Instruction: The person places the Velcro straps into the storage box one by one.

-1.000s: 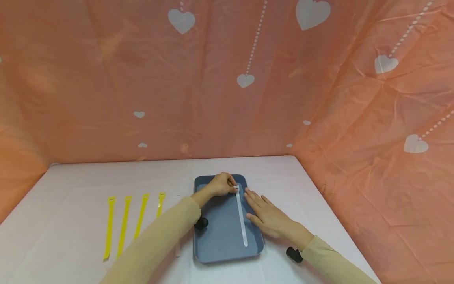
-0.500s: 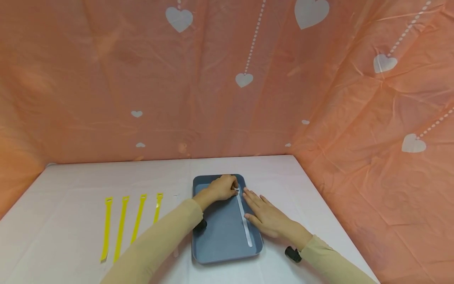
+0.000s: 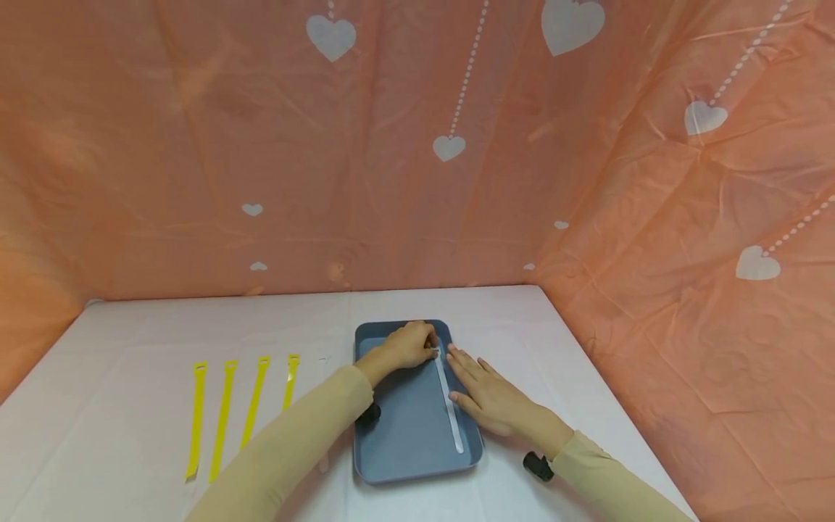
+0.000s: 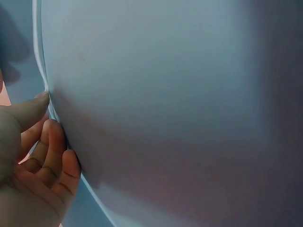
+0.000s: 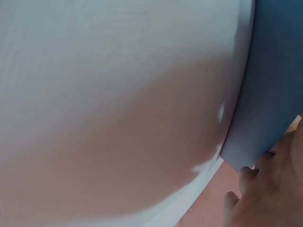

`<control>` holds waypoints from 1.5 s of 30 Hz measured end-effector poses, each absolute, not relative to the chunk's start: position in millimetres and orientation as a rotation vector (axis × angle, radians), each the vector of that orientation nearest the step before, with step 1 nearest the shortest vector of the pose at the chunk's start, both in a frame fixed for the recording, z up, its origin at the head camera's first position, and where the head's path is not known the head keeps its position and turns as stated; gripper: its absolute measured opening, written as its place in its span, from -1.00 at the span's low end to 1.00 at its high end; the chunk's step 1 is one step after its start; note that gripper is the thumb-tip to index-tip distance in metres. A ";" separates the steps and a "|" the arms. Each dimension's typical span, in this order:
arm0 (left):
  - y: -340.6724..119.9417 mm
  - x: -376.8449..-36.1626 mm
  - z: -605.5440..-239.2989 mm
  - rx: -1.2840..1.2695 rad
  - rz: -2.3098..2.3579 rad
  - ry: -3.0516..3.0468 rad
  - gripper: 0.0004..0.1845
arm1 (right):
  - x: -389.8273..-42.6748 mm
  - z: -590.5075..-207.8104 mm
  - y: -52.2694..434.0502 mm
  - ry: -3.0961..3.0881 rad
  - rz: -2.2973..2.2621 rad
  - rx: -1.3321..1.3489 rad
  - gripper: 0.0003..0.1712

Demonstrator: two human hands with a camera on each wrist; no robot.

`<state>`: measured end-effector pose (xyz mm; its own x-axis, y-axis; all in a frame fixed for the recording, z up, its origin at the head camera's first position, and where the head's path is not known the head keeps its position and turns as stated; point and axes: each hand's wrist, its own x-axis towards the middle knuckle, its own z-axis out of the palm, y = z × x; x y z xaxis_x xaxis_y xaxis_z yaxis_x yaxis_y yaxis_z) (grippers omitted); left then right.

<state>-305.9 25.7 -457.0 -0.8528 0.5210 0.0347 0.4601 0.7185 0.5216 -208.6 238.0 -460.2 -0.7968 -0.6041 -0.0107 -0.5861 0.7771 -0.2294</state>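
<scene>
In the head view, a long white cable strap [image 3: 449,406] with a slotted head lies lengthwise near the right side of a grey-blue tray [image 3: 404,442]. At its far end my left hand [image 3: 407,344] pinches the strap's head, down inside the tray. In the left wrist view, the thumb and fingertips of that left hand [image 4: 45,156] meet on the white strap [image 4: 38,42]. My right hand [image 3: 492,400] lies with straight fingers along the tray's right rim. In the right wrist view, the fingers of the right hand [image 5: 270,189] are beside the tray wall [image 5: 265,85].
Several yellow straps [image 3: 196,428] lie in a row on the white table [image 3: 98,413], left of the tray. Another white strap [image 3: 324,464] lies between them and the tray, partly behind my left sleeve [image 3: 300,442]. An orange sheet [image 3: 391,181] with hearts hangs behind.
My left hand has moved slightly toward me with the strap's head, and its fingers have lowered. The strap's near end has shifted right in the tray. My right hand stays at the rim.
</scene>
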 end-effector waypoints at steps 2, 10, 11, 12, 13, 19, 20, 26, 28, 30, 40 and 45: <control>24.9 -305.8 -457.8 0.794 0.813 2.805 -0.81 | -208.4 -461.0 237.6 2.880 -0.326 -0.969 -0.19; 19.2 -304.6 -441.2 0.813 0.904 2.812 -0.81 | -207.9 -461.7 237.2 2.888 -0.330 -0.972 -0.20; 18.2 -304.1 -436.6 0.820 0.930 2.809 -0.81 | -208.2 -461.6 237.3 2.892 -0.329 -0.971 -0.20; 17.0 -303.6 -432.0 0.825 0.951 2.806 -0.82 | -208.5 -461.5 237.3 2.894 -0.330 -0.972 -0.20; 15.6 -303.0 -427.3 0.832 0.968 2.804 -0.82 | -208.8 -461.6 237.3 2.896 -0.332 -0.973 -0.20; -1.1 -298.4 -398.9 0.902 1.135 2.767 -0.81 | -210.4 -461.1 238.0 2.900 -0.326 -0.970 -0.19; -5.4 -297.3 -394.8 0.917 1.170 2.757 -0.80 | -210.6 -461.0 238.0 2.900 -0.319 -0.961 -0.19; -40.5 -291.1 -382.5 1.006 1.279 2.751 -0.81 | -210.2 -461.1 237.4 2.892 -0.316 -0.923 -0.17; -54.0 -290.0 -381.6 1.020 1.286 2.761 -0.82 | -209.5 -461.1 237.1 2.889 -0.330 -0.920 -0.17; -66.9 -289.2 -381.3 1.021 1.277 2.775 -0.82 | -209.1 -461.2 237.0 2.889 -0.340 -0.917 -0.17; -137.7 -277.8 -392.8 0.968 1.169 2.850 -0.82 | -209.3 -459.9 236.1 2.884 -0.323 -0.908 -0.17; -177.5 -273.1 -399.9 0.903 1.049 2.921 -0.85 | -209.4 -459.5 234.5 2.887 -0.334 -0.922 -0.17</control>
